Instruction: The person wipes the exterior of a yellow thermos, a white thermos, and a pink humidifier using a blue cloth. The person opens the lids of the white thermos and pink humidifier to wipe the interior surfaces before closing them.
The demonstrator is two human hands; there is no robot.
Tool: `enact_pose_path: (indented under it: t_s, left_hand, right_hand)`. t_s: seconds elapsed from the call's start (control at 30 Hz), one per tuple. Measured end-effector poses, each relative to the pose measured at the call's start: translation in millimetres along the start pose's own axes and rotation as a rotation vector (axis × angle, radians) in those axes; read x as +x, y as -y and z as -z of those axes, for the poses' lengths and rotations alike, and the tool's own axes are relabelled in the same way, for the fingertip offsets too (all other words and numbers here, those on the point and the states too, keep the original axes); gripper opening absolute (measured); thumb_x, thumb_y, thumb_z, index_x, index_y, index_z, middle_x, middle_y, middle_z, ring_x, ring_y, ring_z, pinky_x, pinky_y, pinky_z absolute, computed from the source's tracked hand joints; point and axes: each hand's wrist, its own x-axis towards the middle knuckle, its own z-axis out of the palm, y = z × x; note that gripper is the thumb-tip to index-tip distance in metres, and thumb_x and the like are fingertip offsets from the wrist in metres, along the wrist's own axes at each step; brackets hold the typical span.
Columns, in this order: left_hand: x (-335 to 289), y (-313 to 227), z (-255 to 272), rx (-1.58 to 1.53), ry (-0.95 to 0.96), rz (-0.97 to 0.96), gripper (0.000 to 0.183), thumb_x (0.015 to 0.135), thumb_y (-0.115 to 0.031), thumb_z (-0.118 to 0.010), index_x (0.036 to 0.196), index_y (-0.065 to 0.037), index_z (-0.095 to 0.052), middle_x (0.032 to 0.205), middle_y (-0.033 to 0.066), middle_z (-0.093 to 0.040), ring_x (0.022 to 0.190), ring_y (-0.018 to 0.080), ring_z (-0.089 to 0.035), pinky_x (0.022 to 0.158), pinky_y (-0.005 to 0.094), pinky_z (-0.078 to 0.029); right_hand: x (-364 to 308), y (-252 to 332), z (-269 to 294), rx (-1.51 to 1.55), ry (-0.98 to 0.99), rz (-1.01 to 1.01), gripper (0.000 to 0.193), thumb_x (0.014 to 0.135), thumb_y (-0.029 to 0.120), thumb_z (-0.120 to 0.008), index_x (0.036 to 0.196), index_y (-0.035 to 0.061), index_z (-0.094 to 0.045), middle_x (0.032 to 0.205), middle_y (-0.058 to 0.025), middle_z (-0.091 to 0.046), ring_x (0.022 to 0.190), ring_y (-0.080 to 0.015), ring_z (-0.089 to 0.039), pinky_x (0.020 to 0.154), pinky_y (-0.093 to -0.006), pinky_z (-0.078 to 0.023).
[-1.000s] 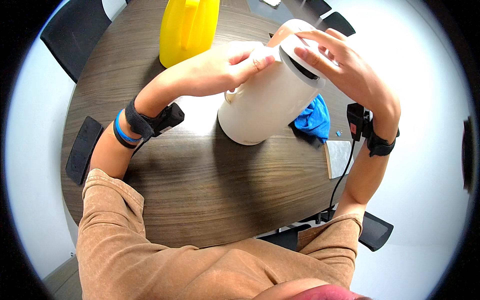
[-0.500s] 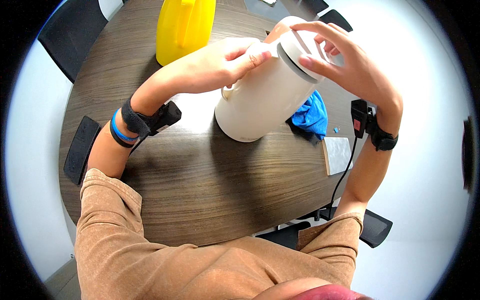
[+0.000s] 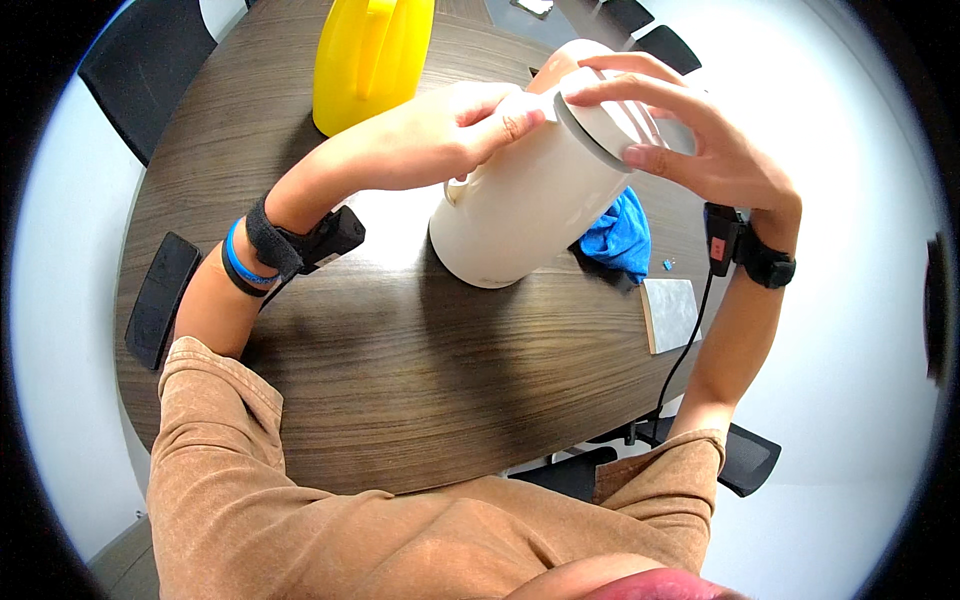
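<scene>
A white thermos jug (image 3: 530,215) stands on the brown wood table (image 3: 390,400) in front of me, its base on the tabletop. My left hand (image 3: 465,130) is closed on the jug's handle near the top, with the thumb against the upper body; the jug hides part of the fingers. Over the round white lid (image 3: 597,118), my right hand (image 3: 695,135) grips with spread, curved fingers, the thumb at the near rim. A dark ring shows between lid and body.
Beyond my left forearm stands a yellow jug (image 3: 372,65). A crumpled blue cloth (image 3: 620,240) lies right of the white jug, near a thin grey slab (image 3: 671,315). Black chairs (image 3: 150,70) surround the table. A black cable (image 3: 690,340) hangs from my right wrist.
My right hand's fingers have shifted around the lid, and its thumb has moved right along the rim. My left hand keeps its hold on the handle, and the jug stays put.
</scene>
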Motion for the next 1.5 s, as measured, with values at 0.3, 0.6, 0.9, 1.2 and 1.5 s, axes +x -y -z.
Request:
enact_pose_path:
  t_s: [0.3, 0.6, 0.9, 1.2, 1.5]
  left_hand:
    - [-3, 2, 3, 0.027, -0.012, -0.010, 0.050, 0.115, -0.057, -0.045, 0.107, -0.010, -0.061, 0.081, -0.0007, -0.053, 0.073, 0.0103, -0.057, 0.066, 0.0274, -0.051]
    - [0, -2, -1, 0.001, 0.002, -0.028, 0.050, 0.115, -0.055, -0.045, 0.117, -0.009, -0.064, 0.088, 0.0016, -0.059, 0.078, 0.0109, -0.059, 0.068, 0.0281, -0.052]
    - [1, 3, 2, 0.008, 0.020, -0.019, 0.050, 0.115, -0.054, -0.045, 0.115, -0.008, -0.064, 0.085, 0.0012, -0.057, 0.075, 0.0112, -0.059, 0.065, 0.0284, -0.051]
    - [2, 2, -3, -0.014, -0.003, -0.062, 0.048, 0.115, -0.053, -0.047, 0.106, -0.009, -0.061, 0.080, -0.0009, -0.054, 0.071, 0.0102, -0.056, 0.064, 0.0272, -0.050]
    - [-1, 2, 4, -0.022, -0.015, -0.026, 0.046, 0.115, -0.052, -0.048, 0.102, -0.009, -0.059, 0.079, -0.0016, -0.053, 0.070, 0.0096, -0.055, 0.064, 0.0269, -0.049]
  right_hand:
    - [31, 32, -16, -0.378, -0.022, -0.497, 0.058, 0.099, 0.060, -0.071, 0.144, 0.0231, -0.071, 0.122, -0.0179, -0.070, 0.108, -0.0287, -0.071, 0.083, -0.0419, -0.063]
    - [-10, -6, 8, 0.064, 0.082, -0.020, 0.061, 0.099, 0.048, -0.076, 0.155, 0.0294, -0.060, 0.157, -0.0150, -0.054, 0.148, -0.0374, -0.047, 0.111, -0.0596, -0.053]
    - [15, 37, -31, -0.776, -0.176, -0.273, 0.043, 0.102, 0.033, -0.072, 0.143, 0.0216, -0.068, 0.115, -0.0110, -0.075, 0.095, -0.0240, -0.076, 0.077, -0.0374, -0.066]
    - [-12, 24, 6, -0.173, -0.046, -0.115, 0.074, 0.086, 0.023, -0.086, 0.155, 0.0208, -0.060, 0.157, -0.0144, -0.056, 0.145, -0.0324, -0.053, 0.121, -0.0498, -0.047]
    - [11, 17, -20, -0.497, -0.181, -0.252, 0.055, 0.092, 0.038, -0.085, 0.140, 0.0161, -0.071, 0.109, -0.0114, -0.077, 0.090, -0.0296, -0.076, 0.079, -0.0405, -0.065]
